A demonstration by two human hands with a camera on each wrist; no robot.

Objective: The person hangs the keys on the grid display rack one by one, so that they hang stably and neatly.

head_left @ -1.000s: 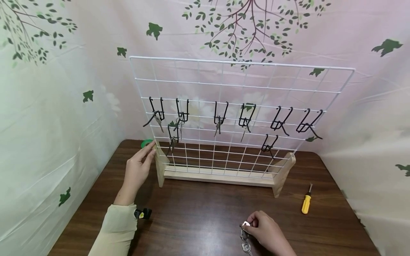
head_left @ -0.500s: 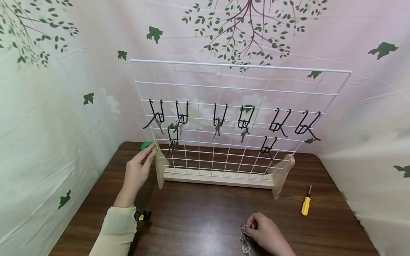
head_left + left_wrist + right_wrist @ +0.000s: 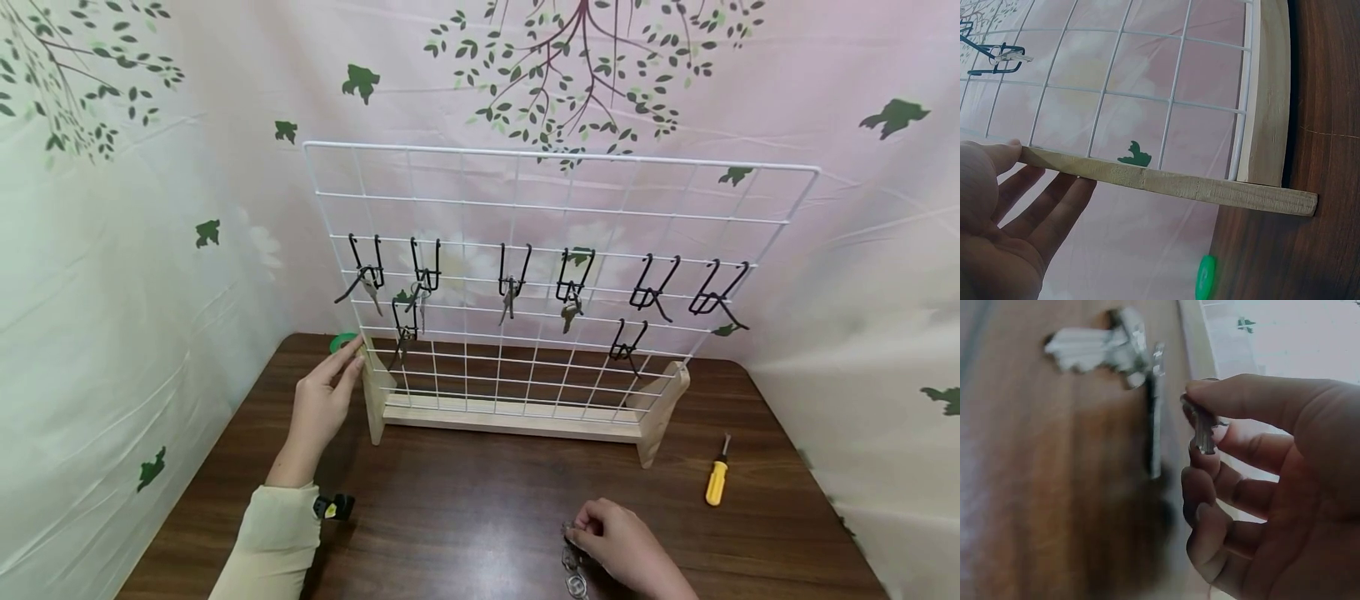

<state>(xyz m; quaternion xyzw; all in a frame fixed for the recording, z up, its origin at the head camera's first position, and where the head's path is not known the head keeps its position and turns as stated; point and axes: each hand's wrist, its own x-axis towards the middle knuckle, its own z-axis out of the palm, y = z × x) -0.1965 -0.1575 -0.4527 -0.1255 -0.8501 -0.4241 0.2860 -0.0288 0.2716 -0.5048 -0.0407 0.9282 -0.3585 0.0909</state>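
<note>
Well, on my head view I see the left hand (image 3: 321,404) pinching the wooden side (image 3: 373,408) of a white wire rack (image 3: 562,157). Black hooks (image 3: 657,293), some with keys, hang up and right of it. The right hand (image 3: 626,546) pinches something small, and loose keys (image 3: 576,586) sit just beside its fingertips. A yellow screwdriver (image 3: 717,483) lies farther out, right of that hand.

On my left wrist view, a green round thing (image 3: 1205,278) sits past the fingers.

On my right wrist view, I see one key (image 3: 1204,434) between thumb and fingers. The loose keys look blurry.
</note>
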